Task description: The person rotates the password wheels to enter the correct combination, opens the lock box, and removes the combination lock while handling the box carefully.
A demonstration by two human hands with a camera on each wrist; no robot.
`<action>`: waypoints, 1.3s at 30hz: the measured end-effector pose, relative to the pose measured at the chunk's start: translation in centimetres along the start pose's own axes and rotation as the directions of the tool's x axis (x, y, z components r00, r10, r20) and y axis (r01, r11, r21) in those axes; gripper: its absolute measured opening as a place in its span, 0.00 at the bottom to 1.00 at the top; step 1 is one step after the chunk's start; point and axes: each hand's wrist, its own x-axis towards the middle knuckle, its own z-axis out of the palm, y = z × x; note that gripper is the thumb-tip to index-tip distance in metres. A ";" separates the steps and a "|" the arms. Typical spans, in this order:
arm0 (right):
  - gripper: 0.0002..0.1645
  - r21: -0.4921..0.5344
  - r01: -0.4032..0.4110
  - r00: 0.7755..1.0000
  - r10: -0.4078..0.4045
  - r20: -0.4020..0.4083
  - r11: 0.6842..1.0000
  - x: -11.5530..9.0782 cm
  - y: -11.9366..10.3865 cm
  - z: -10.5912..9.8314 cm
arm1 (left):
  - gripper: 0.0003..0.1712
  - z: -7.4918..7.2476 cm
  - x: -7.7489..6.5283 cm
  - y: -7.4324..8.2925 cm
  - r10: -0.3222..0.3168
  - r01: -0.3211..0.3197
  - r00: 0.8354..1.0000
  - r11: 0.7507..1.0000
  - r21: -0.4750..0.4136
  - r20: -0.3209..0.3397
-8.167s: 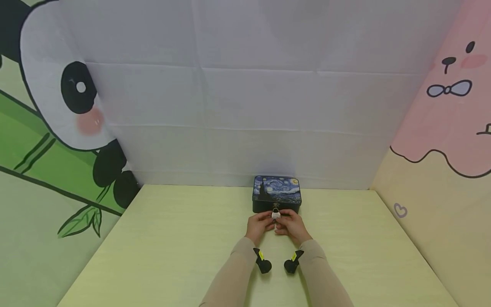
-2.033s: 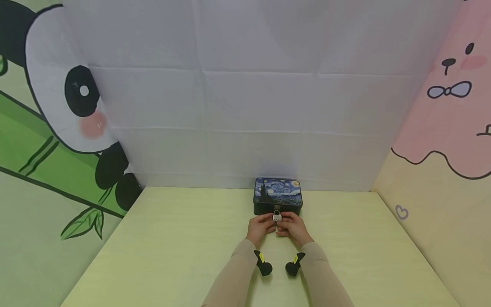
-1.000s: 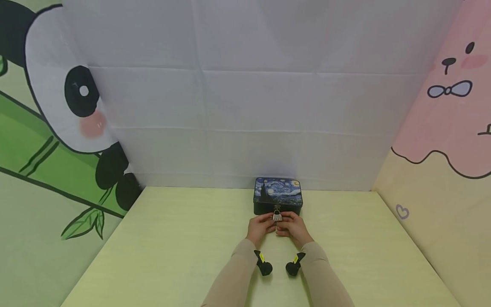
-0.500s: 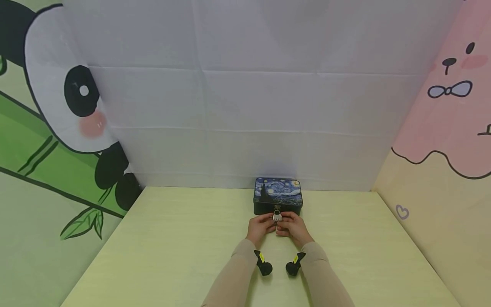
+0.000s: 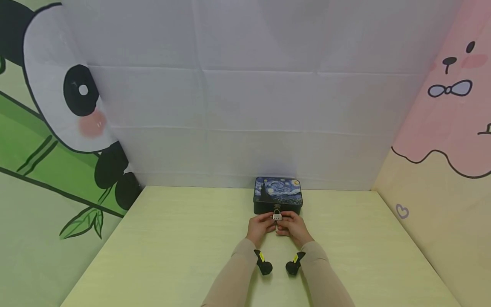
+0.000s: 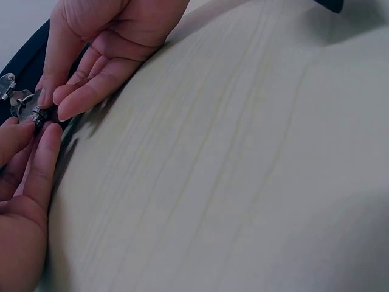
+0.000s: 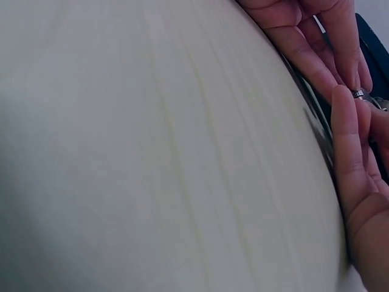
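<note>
From my remote view, I see the closed box (image 5: 278,192), contents hidden, on the table (image 5: 172,247); left hand (image 5: 258,228) and right hand (image 5: 296,227) pinch the padlock (image 5: 277,217) at its front, dial characters illegible.

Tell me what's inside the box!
I can't tell: the blue lid is down and covers the inside of the box. Outside, you can see a lock at the front.

From far off, I see the box (image 5: 278,192) on the table (image 5: 184,247), at the back, in front of the wall (image 5: 230,106). The lock (image 5: 277,217) is at the box's front, between the left hand (image 5: 259,227) and the right hand (image 5: 295,227)
</note>
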 end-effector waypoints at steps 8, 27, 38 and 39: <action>0.24 -0.004 -0.007 1.000 0.007 -0.003 1.000 0.1 0.1 -0.1 | 0.19 0.1 -0.7 0.8 0.013 -0.013 1.000 1.000 0.008 0.007; 0.26 0.006 0.003 1.000 -0.003 -0.003 1.000 -0.3 -0.1 0.1 | 0.19 0.0 -0.3 0.2 0.002 -0.003 1.000 1.000 0.015 0.005; 0.25 -0.036 0.001 1.000 -0.002 -0.028 0.999 -0.2 -0.3 0.5 | 0.19 0.3 -0.5 0.5 0.018 -0.018 1.000 1.000 0.012 -0.024; 0.25 -0.037 0.001 1.000 -0.002 -0.031 0.999 -0.1 -0.2 0.5 | 0.19 0.3 -0.6 0.5 0.021 -0.021 0.999 1.000 0.012 -0.027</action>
